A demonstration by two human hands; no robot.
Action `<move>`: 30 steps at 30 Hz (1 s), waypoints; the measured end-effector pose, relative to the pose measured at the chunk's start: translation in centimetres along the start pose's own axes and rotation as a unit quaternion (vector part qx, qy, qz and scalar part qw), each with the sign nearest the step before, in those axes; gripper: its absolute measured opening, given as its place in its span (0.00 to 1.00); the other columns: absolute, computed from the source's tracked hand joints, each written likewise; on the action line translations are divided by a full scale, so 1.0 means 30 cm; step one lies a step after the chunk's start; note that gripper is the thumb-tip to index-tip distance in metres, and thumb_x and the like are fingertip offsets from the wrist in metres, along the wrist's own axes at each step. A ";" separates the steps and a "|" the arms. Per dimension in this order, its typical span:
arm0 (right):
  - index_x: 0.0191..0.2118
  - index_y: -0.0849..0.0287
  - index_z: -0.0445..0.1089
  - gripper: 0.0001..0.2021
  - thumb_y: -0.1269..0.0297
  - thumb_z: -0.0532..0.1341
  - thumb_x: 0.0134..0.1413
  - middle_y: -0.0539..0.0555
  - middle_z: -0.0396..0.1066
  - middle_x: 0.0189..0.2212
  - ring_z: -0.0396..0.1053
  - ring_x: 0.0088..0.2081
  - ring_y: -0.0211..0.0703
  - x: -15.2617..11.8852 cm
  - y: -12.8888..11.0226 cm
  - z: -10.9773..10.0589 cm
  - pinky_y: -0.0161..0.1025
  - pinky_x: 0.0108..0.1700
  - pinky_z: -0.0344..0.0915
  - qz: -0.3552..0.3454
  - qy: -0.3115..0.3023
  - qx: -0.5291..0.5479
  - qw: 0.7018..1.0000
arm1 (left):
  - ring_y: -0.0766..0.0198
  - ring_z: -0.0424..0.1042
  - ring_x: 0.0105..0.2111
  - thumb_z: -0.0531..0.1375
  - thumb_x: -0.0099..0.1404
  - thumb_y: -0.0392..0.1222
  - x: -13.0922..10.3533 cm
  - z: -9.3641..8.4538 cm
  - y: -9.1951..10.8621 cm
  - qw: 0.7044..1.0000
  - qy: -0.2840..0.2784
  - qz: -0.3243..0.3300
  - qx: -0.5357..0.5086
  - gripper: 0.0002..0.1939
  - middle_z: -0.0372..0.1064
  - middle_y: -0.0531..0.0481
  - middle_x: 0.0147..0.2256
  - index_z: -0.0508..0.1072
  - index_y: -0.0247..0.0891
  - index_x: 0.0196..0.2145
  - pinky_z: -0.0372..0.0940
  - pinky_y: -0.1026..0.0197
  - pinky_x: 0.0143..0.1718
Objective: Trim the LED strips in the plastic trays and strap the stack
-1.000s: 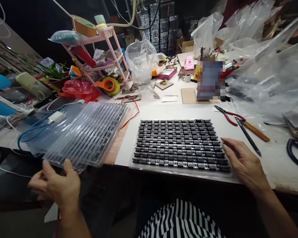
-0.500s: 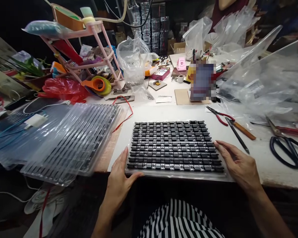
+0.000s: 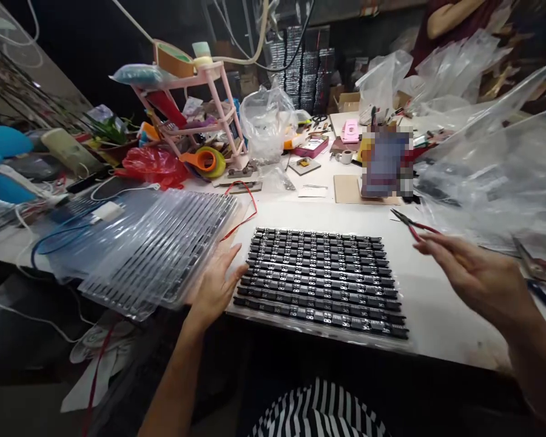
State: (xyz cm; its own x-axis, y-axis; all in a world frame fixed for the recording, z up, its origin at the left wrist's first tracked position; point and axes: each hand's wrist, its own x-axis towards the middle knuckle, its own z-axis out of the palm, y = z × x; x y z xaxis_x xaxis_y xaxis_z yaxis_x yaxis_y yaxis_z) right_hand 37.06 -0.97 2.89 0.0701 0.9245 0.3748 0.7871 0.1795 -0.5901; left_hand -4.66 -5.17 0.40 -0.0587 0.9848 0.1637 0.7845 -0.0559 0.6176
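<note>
A clear plastic tray near the table's front edge bears rows of small black electronic parts. At its left edge is my left hand, fingers stretched and apart, the thumb by the ends of the rows. To the right of the tray, my right hand reaches over the table with its fingers closed at the red handles of a pair of pliers. The pliers' jaws point to the back left. My fingers and palm hide the handle ends and whatever lies beneath.
Stacked clear trays overhang the table's front edge at left. Scissors lie far right, beside plastic bags. A pink rack, a tape dispenser and a brown card stand or lie behind. Another person's arm shows at the back.
My right hand has left the tray's right edge and moved right and up to the pliers. My left hand has slid up along the left edge. The tray sits slightly turned; the view has shifted.
</note>
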 end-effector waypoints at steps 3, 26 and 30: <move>0.45 0.58 0.73 0.19 0.53 0.52 0.59 0.58 0.75 0.38 0.73 0.38 0.49 0.160 -0.028 0.003 0.43 0.41 0.67 -0.047 0.019 -0.009 0.999 | 0.54 0.51 0.63 0.46 0.65 0.64 0.149 0.035 0.002 0.999 -0.034 0.026 -0.001 0.39 0.53 0.38 0.62 0.57 0.31 0.61 0.44 0.49 0.64; 0.37 0.58 0.73 0.15 0.59 0.50 0.57 0.57 0.74 0.32 0.69 0.35 0.49 0.278 0.222 0.083 0.40 0.35 0.59 0.079 -0.163 -0.244 0.953 | 0.47 0.34 0.66 0.39 0.66 0.65 0.243 0.166 -0.063 0.977 -0.128 0.041 0.168 0.38 0.32 0.41 0.67 0.45 0.43 0.66 0.34 0.33 0.61; 0.39 0.58 0.73 0.16 0.59 0.50 0.57 0.57 0.74 0.30 0.69 0.33 0.48 0.279 0.232 0.071 0.40 0.35 0.59 0.086 -0.156 -0.244 0.953 | 0.50 0.36 0.66 0.39 0.66 0.66 0.245 0.146 -0.071 0.988 -0.102 0.045 0.111 0.37 0.33 0.41 0.67 0.46 0.43 0.66 0.34 0.37 0.62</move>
State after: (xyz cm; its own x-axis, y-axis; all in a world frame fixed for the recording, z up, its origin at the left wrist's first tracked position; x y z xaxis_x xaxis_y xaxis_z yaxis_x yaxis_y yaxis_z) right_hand 41.81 8.73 0.40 0.0974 0.9949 0.0264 0.9773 -0.0906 -0.1917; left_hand -4.07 2.92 -3.08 0.1258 0.9913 0.0377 0.8981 -0.1300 0.4201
